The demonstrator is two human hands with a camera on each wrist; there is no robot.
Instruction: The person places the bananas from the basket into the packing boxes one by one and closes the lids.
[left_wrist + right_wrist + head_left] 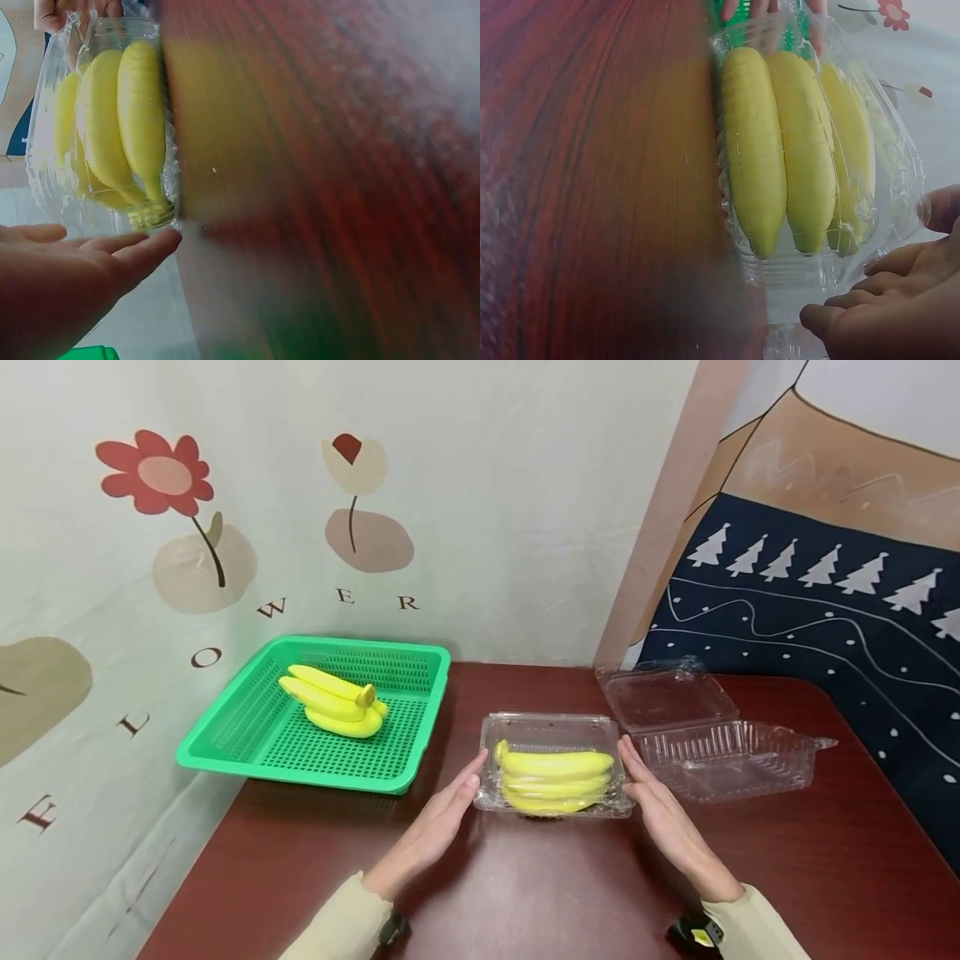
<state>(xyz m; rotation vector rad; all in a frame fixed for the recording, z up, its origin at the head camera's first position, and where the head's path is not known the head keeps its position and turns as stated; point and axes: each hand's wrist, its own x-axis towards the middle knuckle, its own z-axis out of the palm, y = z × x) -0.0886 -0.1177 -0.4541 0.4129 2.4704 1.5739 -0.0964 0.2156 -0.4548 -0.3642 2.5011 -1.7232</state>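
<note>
A clear plastic clamshell box point(551, 728) stands on the table in front of me, its lid down over a bunch of yellow bananas point(557, 766). Flat along the box's left side lies my left hand point(437, 825), fingers straight. On the opposite side my right hand point(666, 823) touches the wall with extended fingers. The left wrist view shows the left fingertips against the box end by the banana stems point(154, 214). In the right wrist view, the right thumb point(939, 208) meets the lid edge, and the banana tips point toward that hand.
To the left, a green plastic basket point(427, 727) holds another bunch of bananas point(337, 702). An empty clear clamshell box point(727, 768) lies with its lid up at the back right. The dark red table point(540, 893) meets a printed cloth point(510, 527) behind.
</note>
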